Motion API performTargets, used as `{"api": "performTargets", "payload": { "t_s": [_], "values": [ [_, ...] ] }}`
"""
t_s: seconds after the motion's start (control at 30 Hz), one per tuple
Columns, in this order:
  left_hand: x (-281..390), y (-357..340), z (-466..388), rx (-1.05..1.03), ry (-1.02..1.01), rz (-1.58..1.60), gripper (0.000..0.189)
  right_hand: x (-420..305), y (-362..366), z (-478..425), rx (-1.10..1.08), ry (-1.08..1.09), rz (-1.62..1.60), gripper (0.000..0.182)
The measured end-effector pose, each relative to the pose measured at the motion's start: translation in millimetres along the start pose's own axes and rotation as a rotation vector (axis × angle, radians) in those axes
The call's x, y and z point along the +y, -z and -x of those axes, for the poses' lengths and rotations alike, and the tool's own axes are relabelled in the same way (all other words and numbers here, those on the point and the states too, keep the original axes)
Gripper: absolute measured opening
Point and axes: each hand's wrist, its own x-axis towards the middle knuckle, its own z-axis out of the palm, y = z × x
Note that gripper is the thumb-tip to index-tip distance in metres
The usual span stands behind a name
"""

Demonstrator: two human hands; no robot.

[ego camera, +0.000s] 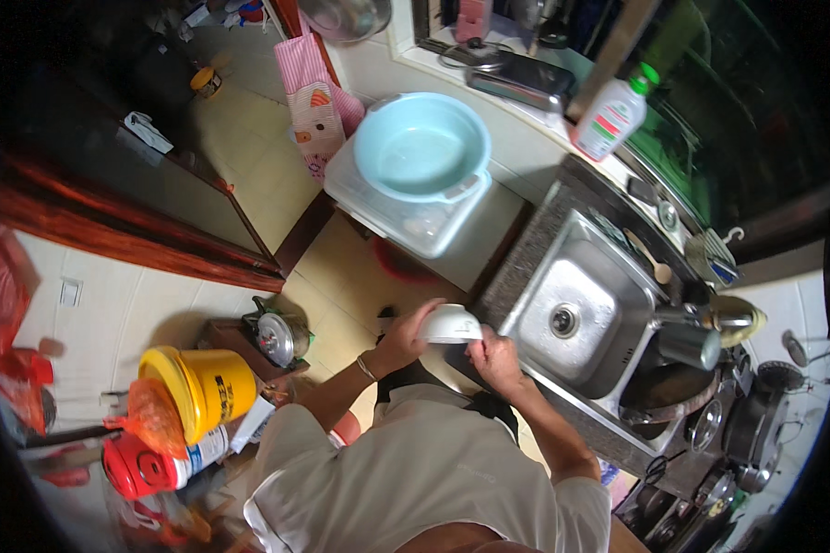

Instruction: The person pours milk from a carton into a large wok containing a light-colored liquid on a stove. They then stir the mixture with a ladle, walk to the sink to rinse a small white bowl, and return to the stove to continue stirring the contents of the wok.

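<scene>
A white bowl is held between my two hands in front of my body, over the floor just left of the sink. My left hand grips its left side, with the fingers at the upper rim. On the opposite side, my right hand pinches the bowl's edge. The bowl looks tipped, so its inside is hidden from me. To the right lies a stainless steel sink with water drops and a drain strainer. Ahead, a light blue plastic basin sits on a translucent storage box.
On the sill stands a detergent bottle with a green cap. A wooden spoon, a metal cup and a wok crowd the sink's far side. Leftward are a pressure cooker and a yellow bucket.
</scene>
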Motion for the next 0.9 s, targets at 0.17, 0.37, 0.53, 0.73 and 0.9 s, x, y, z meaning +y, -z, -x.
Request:
{"api": "performTargets", "payload": {
  "t_s": [0.17,0.37,0.53,0.73,0.9],
  "values": [
    [-102.2,112.2,-4.3,0.266,0.763,0.625,0.04,-75.5,-35.0,-111.4,0.063,-0.384,-0.743,0.051],
    [-231.6,169.5,-15.5,0.415,0.792,1.084,0.044,-44.6,-22.8,-233.3,0.426,-0.598,-1.021,0.067],
    [-262.9,170.3,-68.0,0.217,0.665,1.042,0.044,-29.3,-34.5,-283.6,0.602,-0.653,-1.018,0.057],
    [-266.1,154.6,-94.5,0.22,0.737,1.108,0.033,-40.4,-40.7,-297.2,0.734,-0.604,-0.96,0.024],
    [-278.9,158.7,-91.4,0.197,0.749,0.985,0.031,-39.9,-33.2,-268.8,0.773,-0.6,-0.947,0.022]
  ]
}}
